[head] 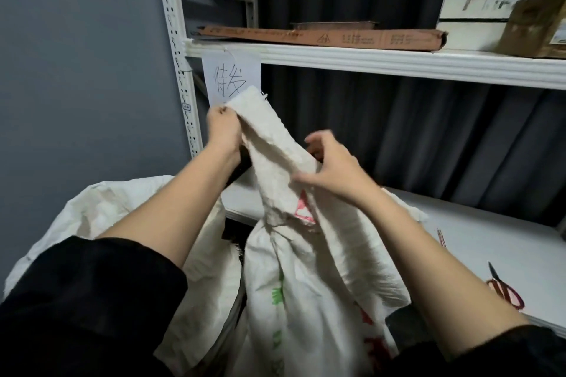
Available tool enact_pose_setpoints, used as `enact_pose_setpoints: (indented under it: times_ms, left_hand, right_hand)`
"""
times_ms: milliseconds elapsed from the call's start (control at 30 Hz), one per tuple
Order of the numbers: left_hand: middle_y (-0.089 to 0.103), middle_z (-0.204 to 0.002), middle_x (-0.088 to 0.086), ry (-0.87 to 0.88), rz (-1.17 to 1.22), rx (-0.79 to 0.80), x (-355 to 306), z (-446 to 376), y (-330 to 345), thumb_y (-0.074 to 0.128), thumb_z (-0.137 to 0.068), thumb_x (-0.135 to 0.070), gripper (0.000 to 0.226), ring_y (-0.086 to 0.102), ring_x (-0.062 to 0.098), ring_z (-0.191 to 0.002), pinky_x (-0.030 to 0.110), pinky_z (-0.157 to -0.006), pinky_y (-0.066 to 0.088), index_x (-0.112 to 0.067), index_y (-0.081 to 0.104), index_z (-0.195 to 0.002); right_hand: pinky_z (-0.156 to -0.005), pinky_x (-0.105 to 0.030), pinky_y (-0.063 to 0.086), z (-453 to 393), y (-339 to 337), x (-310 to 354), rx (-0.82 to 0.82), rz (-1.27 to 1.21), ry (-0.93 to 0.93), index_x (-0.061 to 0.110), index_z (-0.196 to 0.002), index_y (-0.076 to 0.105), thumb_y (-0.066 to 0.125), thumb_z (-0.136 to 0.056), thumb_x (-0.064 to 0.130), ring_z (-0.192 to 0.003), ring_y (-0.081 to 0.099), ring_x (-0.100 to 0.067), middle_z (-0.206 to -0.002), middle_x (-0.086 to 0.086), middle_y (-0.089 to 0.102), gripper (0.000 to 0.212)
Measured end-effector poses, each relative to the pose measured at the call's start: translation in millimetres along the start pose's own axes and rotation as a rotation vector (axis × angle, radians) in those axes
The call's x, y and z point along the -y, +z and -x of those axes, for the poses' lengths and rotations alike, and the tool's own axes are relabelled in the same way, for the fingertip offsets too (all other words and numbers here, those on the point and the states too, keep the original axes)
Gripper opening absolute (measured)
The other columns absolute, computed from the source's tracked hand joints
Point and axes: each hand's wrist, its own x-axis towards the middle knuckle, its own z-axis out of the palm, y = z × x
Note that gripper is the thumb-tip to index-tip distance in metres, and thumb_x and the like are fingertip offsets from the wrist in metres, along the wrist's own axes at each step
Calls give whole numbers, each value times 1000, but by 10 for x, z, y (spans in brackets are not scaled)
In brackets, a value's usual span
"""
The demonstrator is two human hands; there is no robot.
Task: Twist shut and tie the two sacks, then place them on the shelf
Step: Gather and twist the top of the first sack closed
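Both grips hold the printed woven sack's (306, 300) loose neck, left hand (222, 128) pinching the raised corner, right hand (330, 171) clutching lower, sack standing before the lower shelf (490, 242); gather all slack before twisting tight.
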Motion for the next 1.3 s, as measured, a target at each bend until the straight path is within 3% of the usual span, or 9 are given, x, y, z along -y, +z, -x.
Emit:
enact_pose_setpoints:
  times_ms: [100,267,433,567,733,833,900,1067,1300]
  left_hand:
    - [62,-90,10,47,67,32,-199,-51,17,41,-90,-8,18,58,23,-86,33,-72,45,-16,54,-80]
    - [64,-85,2,43,158,40,-162,-193,-221,49,-90,-9,14,60,19,-82,30,-73,47,-17,57,-81]
    - [65,-90,6,33,222,68,-113,-171,-251,50,-92,-10,11,61,20,-85,33,-78,48,-15,58,-88]
    - [64,-85,8,12,223,143,-161,-82,-140,45,-93,-9,14,62,21,-80,36,-80,49,-13,58,-88]
    - [68,-105,14,-6,270,209,-222,21,-8,42,-96,-8,24,65,24,-96,36,-95,49,-5,62,-108]
    - [72,-93,9,-1,274,268,-299,94,75,42,-98,-11,22,67,25,-93,35,-87,54,-8,63,-102]
    - [73,-104,9,31,222,337,-369,122,98,50,-97,-23,24,68,26,-101,37,-89,55,-10,65,-110]
    - [71,-102,5,82,267,343,-734,114,128,51,-97,-27,28,68,18,-93,29,-76,56,-11,60,-117]
    - [66,-115,16,-95,360,534,-980,323,254,37,-97,-25,35,62,30,-108,41,-92,52,-4,62,-109]
  right_hand:
    - [-87,-38,35,203,190,-147,-11,378,-21,22,-128,38,74,-66,43,-113,44,-21,-122,1,44,74]
    - [-87,-38,46,235,-66,-675,241,298,295,14,-120,49,61,-79,23,-109,54,-31,-122,-11,49,44]
    - [-66,-33,41,197,-346,-773,-298,296,394,21,-92,58,51,-90,31,-80,56,-29,-86,-1,59,13]
    - [-60,-32,32,25,-506,-645,-462,-210,302,2,-76,57,47,-95,30,-67,46,-17,-68,-8,51,35]
    - [-79,-35,50,-218,-840,-160,-305,-895,292,8,-96,70,50,-88,22,-87,65,-27,-94,-15,70,26]
    - [-66,-23,49,-348,-1042,82,-295,-962,218,12,-78,67,47,-90,24,-70,63,-17,-73,-3,68,26]
    - [-60,-25,41,-432,-1102,180,-335,-647,187,15,-65,55,41,-92,26,-66,52,-13,-66,0,58,32]
    - [-66,-33,32,-674,-1001,59,-323,155,269,13,-85,56,44,-91,34,-81,48,-26,-84,-5,54,25]
    - [-109,-25,30,-741,-479,233,147,-266,-41,16,-146,30,64,-88,22,-137,34,-14,-150,-4,34,67]
